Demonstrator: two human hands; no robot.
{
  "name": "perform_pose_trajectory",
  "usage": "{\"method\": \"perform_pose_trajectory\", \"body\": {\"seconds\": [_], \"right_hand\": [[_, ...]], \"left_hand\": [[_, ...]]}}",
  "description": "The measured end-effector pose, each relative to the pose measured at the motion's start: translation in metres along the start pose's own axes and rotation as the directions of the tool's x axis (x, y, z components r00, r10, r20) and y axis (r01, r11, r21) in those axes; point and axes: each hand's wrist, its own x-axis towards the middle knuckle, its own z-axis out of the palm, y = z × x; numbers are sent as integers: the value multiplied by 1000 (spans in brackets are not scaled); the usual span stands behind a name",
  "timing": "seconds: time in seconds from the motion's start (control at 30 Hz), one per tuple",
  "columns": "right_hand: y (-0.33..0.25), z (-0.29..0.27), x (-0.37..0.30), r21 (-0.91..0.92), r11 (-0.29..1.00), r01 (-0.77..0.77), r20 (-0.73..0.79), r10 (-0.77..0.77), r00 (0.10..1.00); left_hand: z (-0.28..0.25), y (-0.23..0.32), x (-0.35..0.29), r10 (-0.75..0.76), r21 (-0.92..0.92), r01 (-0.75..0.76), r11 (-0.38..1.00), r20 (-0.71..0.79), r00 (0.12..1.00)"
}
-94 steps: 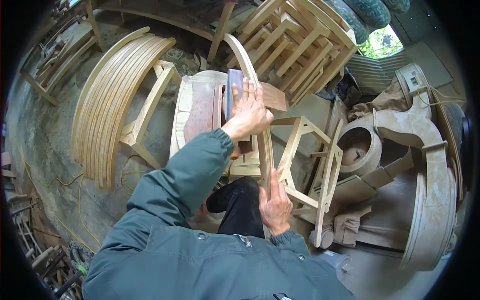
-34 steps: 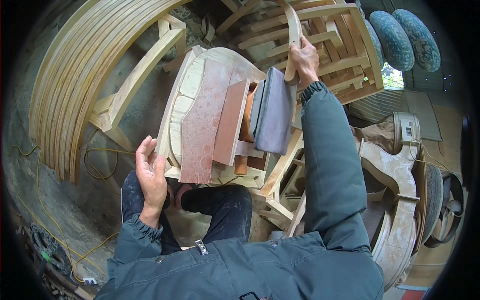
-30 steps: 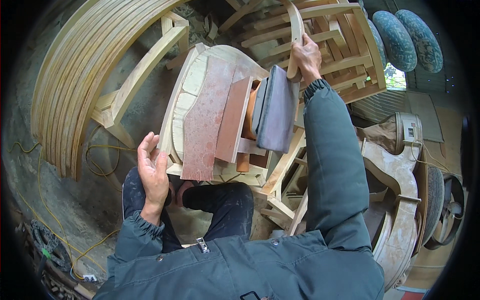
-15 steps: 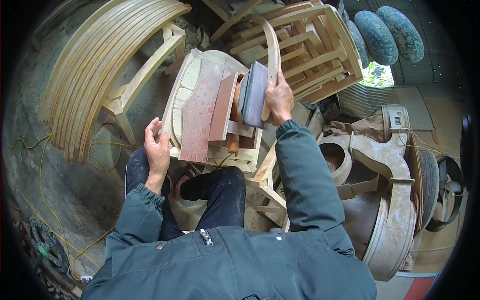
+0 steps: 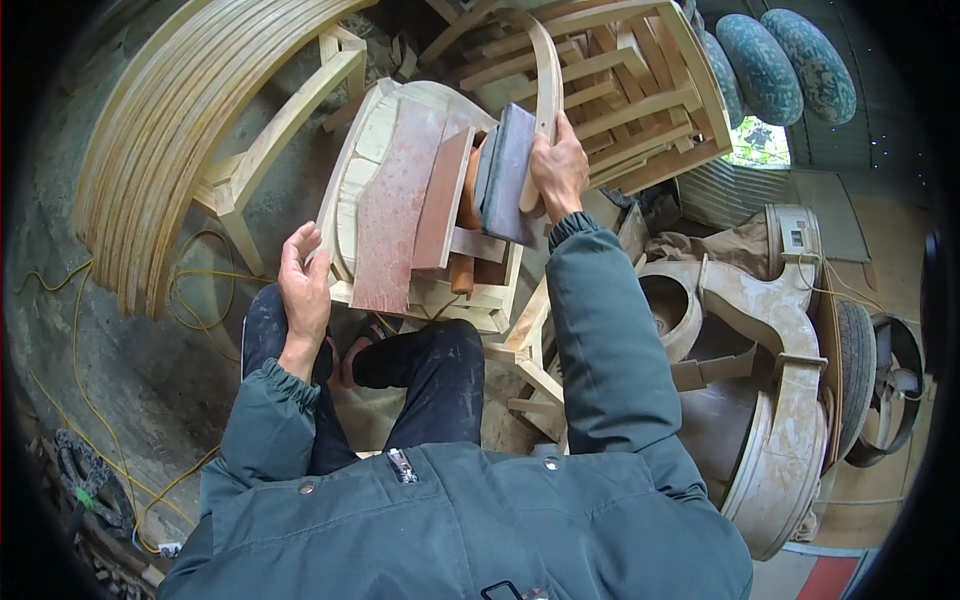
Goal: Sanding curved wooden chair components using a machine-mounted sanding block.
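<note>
So I'm seeing a fat stack of curved strips (image 5: 190, 140) sitting far left. Next over, the left hand (image 5: 306, 295) is hanging near a pale wooden stand (image 5: 372, 132), fingers loosely spread, holding nothing. A reddish sheet (image 5: 392, 205) is lying across that, a grey-purple pad (image 5: 512, 172) is sticking up, and just beside it the right hand (image 5: 560, 168) is gripping a curved wooden piece's (image 5: 548, 75) lower end, fingers curled round.

The left hand (image 5: 305, 290) is now off the curved strip (image 5: 546, 80), open near the left knee (image 5: 262, 325). The right hand (image 5: 560, 168) and the strip's near end are now beside the grey block (image 5: 510, 175), formerly nearer the body.
</note>
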Motion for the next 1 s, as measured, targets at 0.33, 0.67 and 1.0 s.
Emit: {"method": "perform_pose_trajectory", "body": {"seconds": [0.33, 0.67, 1.0], "right_hand": [[-2, -15, -94, -25, 1000, 1, -46, -3, 999], [29, -8, -201, -18, 1000, 7, -194, -11, 981], [82, -9, -333, -12, 999, 49, -202, -51, 978]], "left_hand": [[4, -7, -14, 57, 49, -58, 997, 26, 998], [-23, 9, -44, 196, 191, -213, 958, 101, 975], [94, 102, -54, 682, 293, -828, 478, 469, 561]]}}
